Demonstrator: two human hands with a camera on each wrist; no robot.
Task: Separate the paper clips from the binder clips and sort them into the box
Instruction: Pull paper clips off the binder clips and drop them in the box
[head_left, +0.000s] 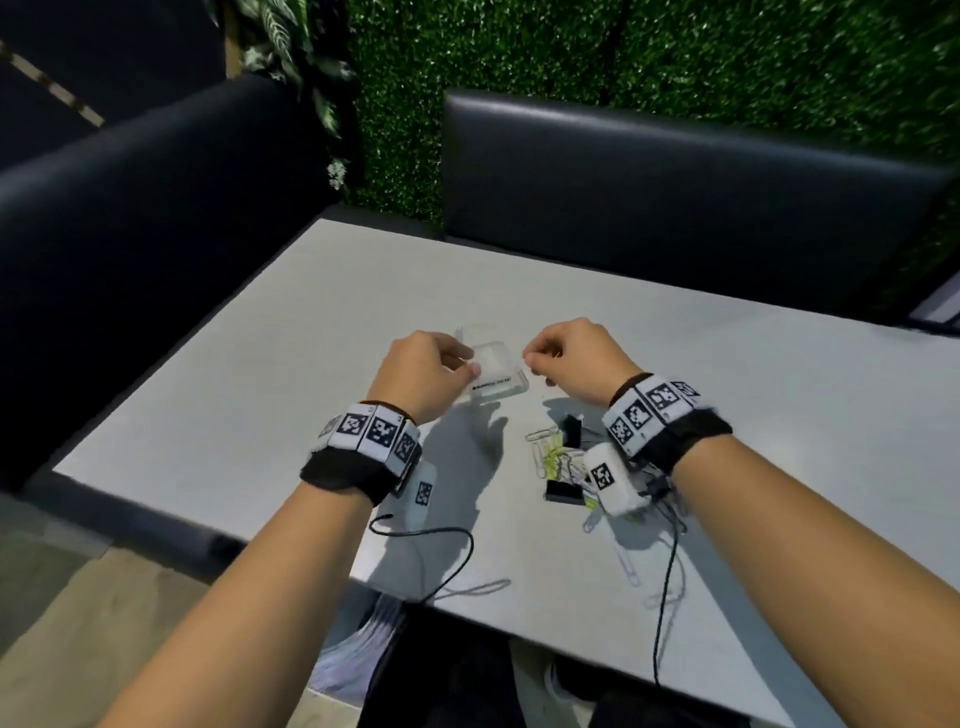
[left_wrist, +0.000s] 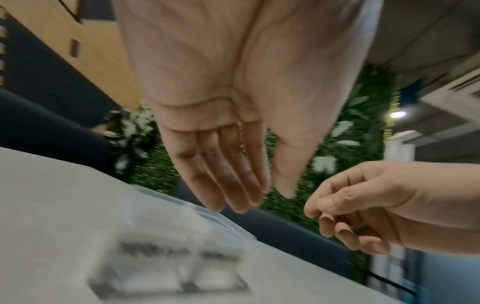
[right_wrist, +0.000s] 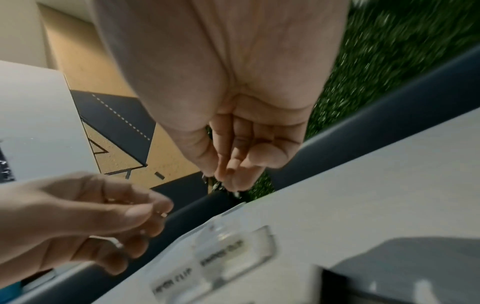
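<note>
Both hands hovered over the clear box (head_left: 496, 371); left hand (head_left: 423, 371) relaxed, empty; right hand (head_left: 574, 358) curled, contents unclear.

The box (head_left: 496, 371) is blurred in all views; the left hand (head_left: 423, 371) covers its left edge in the head view, and its labels cannot be read sharply. Whether the right hand (head_left: 569, 358) pinches something is too small to tell. The pile of clips (head_left: 563, 460), lower centre, is partly hidden behind the right wrist camera (head_left: 610, 478)
</note>
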